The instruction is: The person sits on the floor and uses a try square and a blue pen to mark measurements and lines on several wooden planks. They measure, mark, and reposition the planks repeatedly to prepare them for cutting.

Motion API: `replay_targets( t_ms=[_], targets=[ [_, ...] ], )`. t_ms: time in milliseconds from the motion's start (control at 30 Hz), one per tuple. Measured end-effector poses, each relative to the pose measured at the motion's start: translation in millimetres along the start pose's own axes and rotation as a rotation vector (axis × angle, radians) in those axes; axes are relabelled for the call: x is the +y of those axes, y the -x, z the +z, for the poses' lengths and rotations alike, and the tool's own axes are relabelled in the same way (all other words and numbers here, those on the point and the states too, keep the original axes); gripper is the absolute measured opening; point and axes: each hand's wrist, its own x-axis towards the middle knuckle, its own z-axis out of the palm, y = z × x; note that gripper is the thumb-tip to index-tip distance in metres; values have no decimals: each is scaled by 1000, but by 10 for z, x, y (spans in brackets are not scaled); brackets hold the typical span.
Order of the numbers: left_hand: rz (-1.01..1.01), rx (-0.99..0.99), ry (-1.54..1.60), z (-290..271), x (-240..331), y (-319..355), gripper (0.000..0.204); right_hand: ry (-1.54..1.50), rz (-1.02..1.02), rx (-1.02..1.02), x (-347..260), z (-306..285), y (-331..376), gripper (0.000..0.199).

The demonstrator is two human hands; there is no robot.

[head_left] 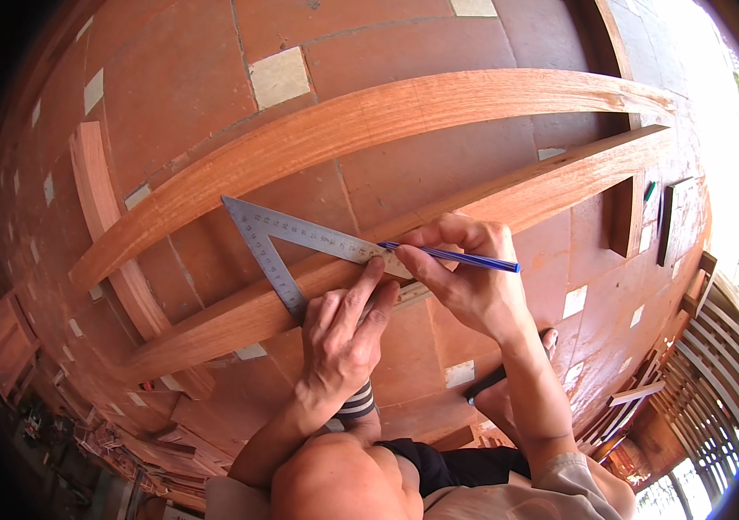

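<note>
A metal triangular set square point(304, 232) with ruler marks lies across the nearer wooden beam point(226, 328), one corner reaching out over the gap beyond it. My left hand point(333, 347) holds the square against this beam, its fingers pressed on the near part. In my right hand point(479, 282) is a blue pen point(478, 258), pinched between thumb and fingers. The pen's tip meets the square's long edge, close to my left fingertips. Farther away, a second wooden beam point(369, 109) runs alongside the first.
Both beams rest across a wooden crosspiece point(111, 201) at the left and a support point(626, 217) at the right. A dark block point(673, 221) and a small green object point(650, 191) lie on the tiled floor point(187, 78). Slatted wood point(716, 364) stands at the right.
</note>
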Motion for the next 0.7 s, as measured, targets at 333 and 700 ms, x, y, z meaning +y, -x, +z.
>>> replay_targets(
  t_ms=[333, 700],
  targets=[
    [3, 11, 22, 29, -13, 24, 25, 147, -49, 5, -13, -148, 84, 18],
    [48, 10, 67, 34, -98, 68, 30, 286, -101, -42, -192, -195, 12, 15]
  ],
)
